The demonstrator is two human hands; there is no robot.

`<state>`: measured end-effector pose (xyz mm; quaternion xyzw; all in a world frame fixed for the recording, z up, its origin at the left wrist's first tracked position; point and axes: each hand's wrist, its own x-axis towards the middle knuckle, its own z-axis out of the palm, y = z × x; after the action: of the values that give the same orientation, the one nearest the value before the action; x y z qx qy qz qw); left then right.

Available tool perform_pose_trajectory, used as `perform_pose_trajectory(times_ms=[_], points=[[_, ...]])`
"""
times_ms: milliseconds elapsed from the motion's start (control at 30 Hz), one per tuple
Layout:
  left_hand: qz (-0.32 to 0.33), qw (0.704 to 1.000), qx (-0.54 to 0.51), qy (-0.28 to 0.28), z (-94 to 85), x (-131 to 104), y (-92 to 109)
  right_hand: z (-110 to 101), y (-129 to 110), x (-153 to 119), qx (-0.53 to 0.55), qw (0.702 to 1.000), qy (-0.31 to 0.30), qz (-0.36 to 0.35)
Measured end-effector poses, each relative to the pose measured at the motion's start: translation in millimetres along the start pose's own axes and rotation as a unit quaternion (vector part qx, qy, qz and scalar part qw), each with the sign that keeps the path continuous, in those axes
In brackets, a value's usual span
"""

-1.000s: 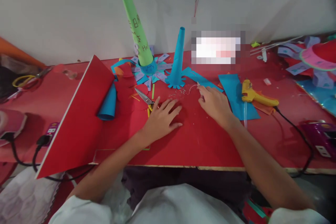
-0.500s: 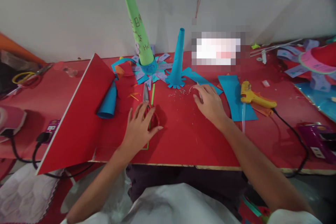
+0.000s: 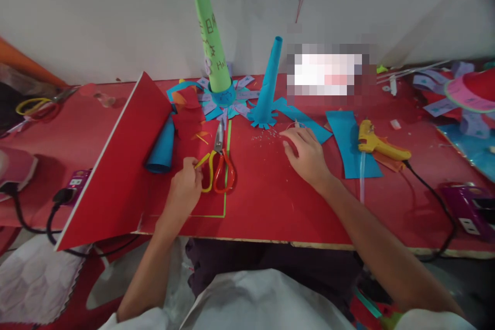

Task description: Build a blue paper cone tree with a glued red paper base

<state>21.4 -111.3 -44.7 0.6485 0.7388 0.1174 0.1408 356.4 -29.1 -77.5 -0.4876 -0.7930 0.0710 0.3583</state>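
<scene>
My left hand has its fingers closed at the yellow handle of a pair of scissors; the fingertips are partly hidden. The scissors lie on the red tabletop, blades pointing away, with one yellow and one red handle loop. My right hand rests on the table, fingers bent and thumb apart from the index finger. Small white bits are scattered by its fingertips, and a thin pale strand curves just beyond them. Behind stands a blue paper cone with a fringed base, leaning slightly right.
A green paper cone topped by a star stands at the back. A folded red board rises at left beside a blue paper roll. Blue paper and a yellow glue gun lie at right. A purple power strip sits right.
My left hand has drawn left off the scissors, uncovering their handles, and its spread fingers have closed at the yellow loop. My right hand stays in nearly the same place. The view has shifted slightly.
</scene>
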Motion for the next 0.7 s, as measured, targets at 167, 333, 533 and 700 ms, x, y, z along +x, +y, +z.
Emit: perform_pose_trajectory(times_ms=[167,333,533,700], points=[[-0.021,0.961,-0.253,0.108,16.9,-7.0,-21.7,11.6,-13.5,-1.7,0.028,0.998,-0.016,-0.059],[-0.018,0.914,-0.352,0.201,15.5,-22.7,-32.9,34.0,-48.4,15.8,0.056,0.983,-0.121,-0.126],[-0.023,0.91,-0.34,0.238,8.7,-31.4,-39.9,82.1,-110.0,65.3,0.025,0.946,-0.25,-0.207],[-0.021,0.886,-0.377,0.268,13.4,-30.6,-45.2,107.8,-132.8,90.7,-0.028,0.934,-0.299,-0.195]])
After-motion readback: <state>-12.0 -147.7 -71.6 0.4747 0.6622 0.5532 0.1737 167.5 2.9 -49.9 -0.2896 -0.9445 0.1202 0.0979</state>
